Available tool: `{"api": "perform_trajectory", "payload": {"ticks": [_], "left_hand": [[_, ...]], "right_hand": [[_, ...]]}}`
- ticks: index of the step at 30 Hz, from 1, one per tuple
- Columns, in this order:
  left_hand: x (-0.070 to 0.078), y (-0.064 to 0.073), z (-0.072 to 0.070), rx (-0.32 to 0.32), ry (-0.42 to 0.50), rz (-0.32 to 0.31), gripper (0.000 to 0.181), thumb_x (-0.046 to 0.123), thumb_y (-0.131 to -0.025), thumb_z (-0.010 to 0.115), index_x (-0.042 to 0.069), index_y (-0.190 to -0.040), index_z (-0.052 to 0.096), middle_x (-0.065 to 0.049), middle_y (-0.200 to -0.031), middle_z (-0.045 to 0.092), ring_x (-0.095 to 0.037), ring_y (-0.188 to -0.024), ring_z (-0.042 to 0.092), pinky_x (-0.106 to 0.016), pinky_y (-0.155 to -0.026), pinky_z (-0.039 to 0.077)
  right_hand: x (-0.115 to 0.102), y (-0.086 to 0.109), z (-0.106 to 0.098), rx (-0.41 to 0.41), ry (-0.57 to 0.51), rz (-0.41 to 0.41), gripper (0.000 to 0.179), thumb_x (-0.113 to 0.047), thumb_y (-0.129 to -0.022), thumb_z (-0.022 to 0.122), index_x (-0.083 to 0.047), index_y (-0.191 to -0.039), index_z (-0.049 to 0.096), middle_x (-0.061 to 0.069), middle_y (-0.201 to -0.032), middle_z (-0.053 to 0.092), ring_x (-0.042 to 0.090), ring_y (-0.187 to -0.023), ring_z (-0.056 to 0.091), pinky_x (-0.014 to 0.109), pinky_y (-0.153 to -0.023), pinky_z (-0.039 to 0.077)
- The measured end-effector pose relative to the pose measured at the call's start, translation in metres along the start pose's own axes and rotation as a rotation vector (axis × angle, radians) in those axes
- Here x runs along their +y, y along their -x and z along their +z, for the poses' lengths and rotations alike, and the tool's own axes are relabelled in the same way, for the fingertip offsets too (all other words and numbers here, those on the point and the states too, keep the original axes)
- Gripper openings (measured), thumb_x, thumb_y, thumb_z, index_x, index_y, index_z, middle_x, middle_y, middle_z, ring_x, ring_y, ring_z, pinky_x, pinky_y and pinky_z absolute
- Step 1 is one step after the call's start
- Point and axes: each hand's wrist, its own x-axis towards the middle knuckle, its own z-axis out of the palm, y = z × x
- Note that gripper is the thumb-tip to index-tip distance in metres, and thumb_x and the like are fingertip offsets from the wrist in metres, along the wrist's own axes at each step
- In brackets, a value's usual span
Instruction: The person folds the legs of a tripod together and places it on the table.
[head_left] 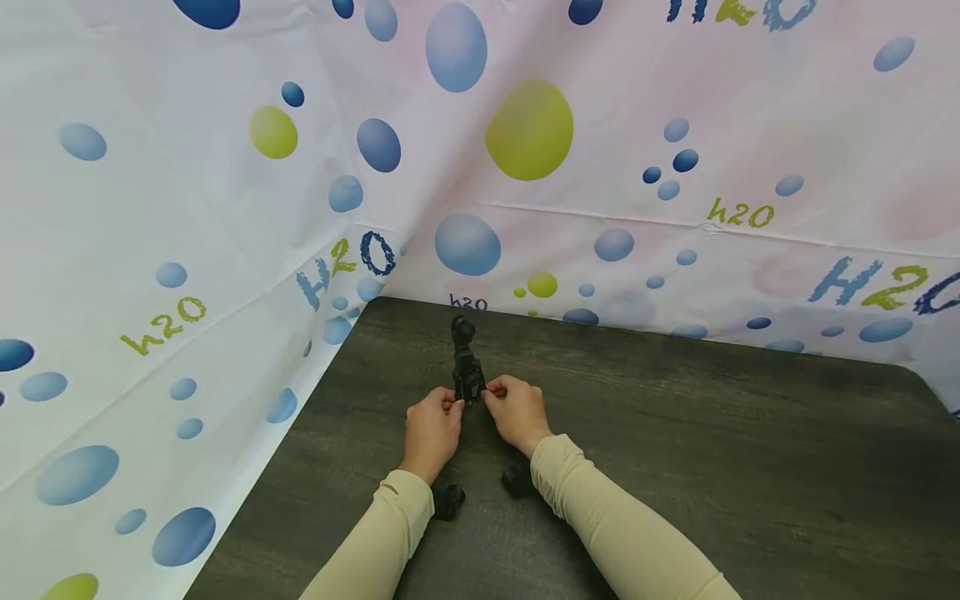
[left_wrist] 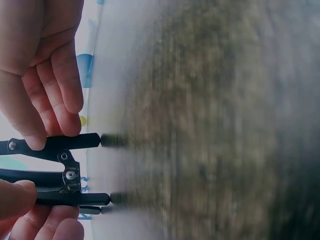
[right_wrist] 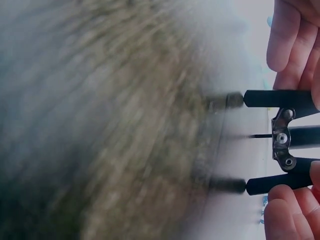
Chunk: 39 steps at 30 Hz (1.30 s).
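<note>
A small black tripod (head_left: 467,375) stands out ahead of me near the table's far left part, its narrow upper section leaning slightly left. My left hand (head_left: 433,429) pinches one of its legs between thumb and fingers. On the other side, my right hand (head_left: 519,412) holds another leg the same way. Close up in the left wrist view, the spread legs (left_wrist: 75,199) show a metal hinge (left_wrist: 70,175) between them. From the right wrist, the hinge plate (right_wrist: 282,138) with its rivets appears between two legs, whose dark tips look blurred.
The dark wood-look table (head_left: 712,433) spreads widely to the right. A white sheet (head_left: 637,133) printed with blue and green dots rises behind it and along the left side. Dark wrist cameras (head_left: 449,502) sit under both wrists.
</note>
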Motion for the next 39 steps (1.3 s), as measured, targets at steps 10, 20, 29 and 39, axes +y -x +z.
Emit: {"api": "perform_trajectory", "payload": {"ticks": [10, 20, 29, 39], "left_hand": [[-0.001, -0.001, -0.001, -0.006, -0.014, 0.007, 0.006, 0.007, -0.092, 0.073, 0.001, -0.091, 0.071, -0.007, -0.079, 0.072, -0.018, -0.066, 0.067, -0.035, -0.058, 0.055], [-0.003, -0.005, -0.004, -0.002, -0.025, -0.005, 0.006, 0.007, -0.092, 0.072, 0.001, -0.093, 0.073, -0.009, -0.082, 0.073, -0.023, -0.072, 0.07, -0.039, -0.062, 0.056], [-0.005, -0.01, -0.003, 0.03, -0.063, 0.008, 0.008, 0.009, -0.092, 0.072, 0.002, -0.095, 0.076, -0.006, -0.082, 0.074, -0.024, -0.073, 0.07, -0.042, -0.067, 0.056], [-0.005, -0.011, -0.004, 0.014, -0.081, -0.02, 0.014, 0.009, -0.094, 0.07, 0.0, -0.103, 0.076, -0.008, -0.086, 0.075, -0.026, -0.075, 0.071, -0.043, -0.067, 0.056]], "right_hand": [[-0.002, -0.002, -0.004, -0.06, 0.003, 0.017, 0.008, -0.014, -0.093, 0.071, -0.007, -0.096, 0.075, 0.001, -0.085, 0.071, 0.019, -0.079, 0.067, 0.038, -0.073, 0.054], [-0.001, 0.003, -0.007, -0.103, 0.043, -0.016, 0.006, -0.013, -0.092, 0.072, -0.01, -0.087, 0.073, -0.004, -0.076, 0.067, 0.014, -0.07, 0.062, 0.035, -0.068, 0.052], [-0.005, 0.008, -0.008, -0.112, 0.05, -0.071, 0.007, -0.009, -0.089, 0.072, -0.009, -0.082, 0.07, -0.004, -0.074, 0.066, 0.014, -0.069, 0.061, 0.034, -0.065, 0.051], [-0.011, 0.013, -0.003, -0.208, 0.032, -0.021, 0.006, -0.012, -0.091, 0.072, -0.009, -0.086, 0.071, -0.004, -0.075, 0.066, 0.012, -0.068, 0.061, 0.031, -0.064, 0.051]]}}
